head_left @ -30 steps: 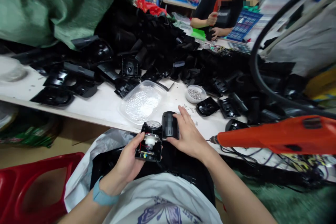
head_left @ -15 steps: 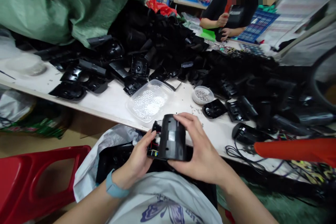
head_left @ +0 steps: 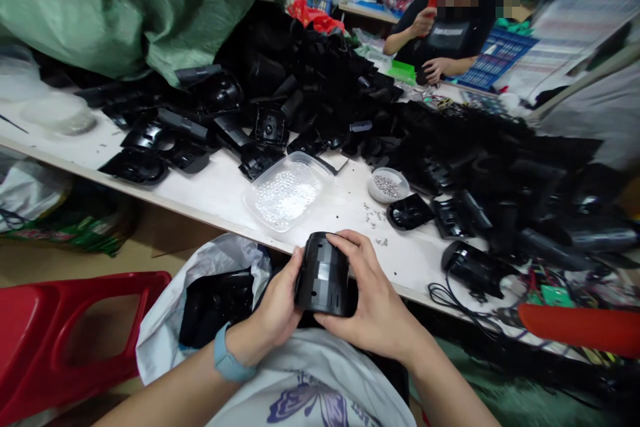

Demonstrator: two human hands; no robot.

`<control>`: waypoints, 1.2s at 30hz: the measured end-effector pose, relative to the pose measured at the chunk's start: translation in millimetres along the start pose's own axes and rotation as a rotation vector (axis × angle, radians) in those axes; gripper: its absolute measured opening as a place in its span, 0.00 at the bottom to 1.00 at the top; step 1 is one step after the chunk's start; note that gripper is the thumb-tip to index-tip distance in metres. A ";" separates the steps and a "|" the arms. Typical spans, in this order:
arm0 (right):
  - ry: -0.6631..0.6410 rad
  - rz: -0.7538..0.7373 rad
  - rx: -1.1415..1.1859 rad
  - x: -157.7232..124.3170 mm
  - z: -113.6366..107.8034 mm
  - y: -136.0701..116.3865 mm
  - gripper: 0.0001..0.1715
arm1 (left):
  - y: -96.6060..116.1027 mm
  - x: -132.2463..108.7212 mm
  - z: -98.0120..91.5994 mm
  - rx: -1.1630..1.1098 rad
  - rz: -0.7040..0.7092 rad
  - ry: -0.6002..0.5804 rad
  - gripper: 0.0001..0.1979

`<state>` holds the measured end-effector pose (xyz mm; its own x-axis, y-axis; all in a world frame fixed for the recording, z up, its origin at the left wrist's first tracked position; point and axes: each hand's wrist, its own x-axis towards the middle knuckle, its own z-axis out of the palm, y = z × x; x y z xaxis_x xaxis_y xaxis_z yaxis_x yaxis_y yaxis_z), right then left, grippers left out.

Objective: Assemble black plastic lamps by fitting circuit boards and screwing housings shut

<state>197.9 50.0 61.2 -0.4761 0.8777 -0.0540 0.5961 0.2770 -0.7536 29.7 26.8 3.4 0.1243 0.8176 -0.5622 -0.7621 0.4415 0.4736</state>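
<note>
Between my hands, just off the table's front edge, is a black plastic housing (head_left: 324, 275) with a curved, ribbed cover facing up. My left hand (head_left: 278, 297) grips its left side, thumb along the edge. My right hand (head_left: 373, 300) clasps the right side, with fingers at the top rim and the thumb at the bottom. The inside of the housing is hidden now. Beyond it on the table stand a clear tray (head_left: 260, 215) of small shiny clear pieces and a small round bowl (head_left: 404, 181) of metal screws. Some loose screws (head_left: 381, 242) lie near the bowl.
Black plastic parts (head_left: 320, 80) are heaped along the table (head_left: 215, 210). An orange-handled tool (head_left: 580, 328) and cables lie at the right. A red stool (head_left: 30, 340) and a white bag (head_left: 160, 327) are at the left. A co-worker (head_left: 450, 40) works across the table.
The curved cover has come down to the left over the housing, hiding the wires and board that showed before. My hands have drawn closer together. The co-worker's hand with a red tool has risen.
</note>
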 end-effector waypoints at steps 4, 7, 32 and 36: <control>-0.012 -0.001 0.029 0.5 -2.3 3.6 0.56 | -2.6 -1.1 2.6 0.022 0.039 -0.038 0.26; -0.012 -0.010 0.029 0.0 -4.2 4.2 0.56 | -3.6 -0.3 4.8 0.029 0.058 -0.053 0.27; -0.006 -0.005 -0.003 5.6 -8.1 7.0 0.52 | -1.7 6.1 14.6 -0.043 0.005 0.003 0.21; 0.005 -0.028 -0.090 7.7 -5.0 9.5 0.56 | 4.5 6.7 16.8 -0.051 -0.091 -0.079 0.21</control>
<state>203.2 61.3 56.9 -0.4903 0.8710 -0.0310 0.6387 0.3349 -0.6927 37.8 40.4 13.1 0.2420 0.8026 -0.5452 -0.7766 0.4971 0.3871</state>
